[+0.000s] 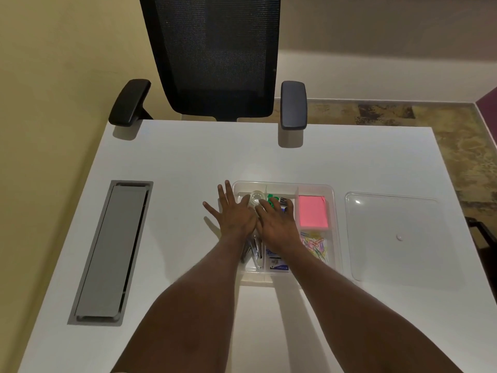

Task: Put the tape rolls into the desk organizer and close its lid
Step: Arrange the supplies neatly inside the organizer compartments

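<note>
A clear plastic desk organizer (334, 211) with several compartments stands on the white desk. One clear tape roll (256, 198) lies in its far left compartment. My left hand (234, 215) is spread flat, fingers apart, over the organizer's left edge, its thumb just beside the roll. My right hand (277, 224) lies palm down over the middle compartments, fingers apart, the fingertips near the roll and some green clips (272, 198). Neither hand visibly grips anything. The clear lid (395, 235) lies flat on the desk to the right of the organizer.
Pink sticky notes (313, 211), coloured paper clips (316, 246), metal clips and a blue staple box (278, 266) fill other compartments. A grey cable hatch (110, 251) is set in the desk at the left. A black office chair (215, 55) stands at the far edge.
</note>
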The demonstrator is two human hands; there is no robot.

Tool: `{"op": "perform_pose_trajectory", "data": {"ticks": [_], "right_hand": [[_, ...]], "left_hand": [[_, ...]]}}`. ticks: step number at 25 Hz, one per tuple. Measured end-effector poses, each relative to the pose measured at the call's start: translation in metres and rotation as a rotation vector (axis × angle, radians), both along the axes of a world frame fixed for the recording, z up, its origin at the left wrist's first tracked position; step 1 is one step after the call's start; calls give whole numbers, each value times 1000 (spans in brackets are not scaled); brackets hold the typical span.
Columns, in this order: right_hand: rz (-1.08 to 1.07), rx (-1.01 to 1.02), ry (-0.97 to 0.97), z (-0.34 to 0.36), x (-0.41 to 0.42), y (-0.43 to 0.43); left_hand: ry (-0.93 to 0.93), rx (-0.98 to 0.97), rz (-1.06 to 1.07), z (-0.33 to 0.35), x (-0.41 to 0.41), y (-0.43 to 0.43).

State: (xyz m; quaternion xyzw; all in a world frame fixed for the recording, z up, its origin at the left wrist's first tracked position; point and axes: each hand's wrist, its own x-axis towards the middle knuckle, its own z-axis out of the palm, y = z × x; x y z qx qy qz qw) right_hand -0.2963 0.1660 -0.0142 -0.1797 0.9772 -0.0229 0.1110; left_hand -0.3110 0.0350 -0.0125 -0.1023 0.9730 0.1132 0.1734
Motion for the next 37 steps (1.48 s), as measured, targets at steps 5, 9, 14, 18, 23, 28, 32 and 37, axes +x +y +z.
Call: {"op": "perform_pose_trajectory", "data": {"ticks": [5,9,14,18,23,28,32,37], "right_hand": [[-20,-61,193,-3,8,4],[-33,-96,148,-5,18,-4],[-66,-90,82,-15,31,-7],[-61,-71,58,-16,32,-7],[-58,-58,8,-16,32,-8],[-3,-44,-4,-14,26,-2],[-11,-80,6,-11,25,-2],[42,-78,-28,-12,21,4]], "left_hand": [[83,-50,14,3,14,-18],[43,-99,-96,0,31,-23],[27,-27,-25,-3,36,-25],[21,44,-7,-2,36,-26],[-61,48,0,-4,33,-18],[-70,12,-35,1,17,-26],[-123,28,-43,1,10,-22],[-191,225,90,2,12,-30]]}}
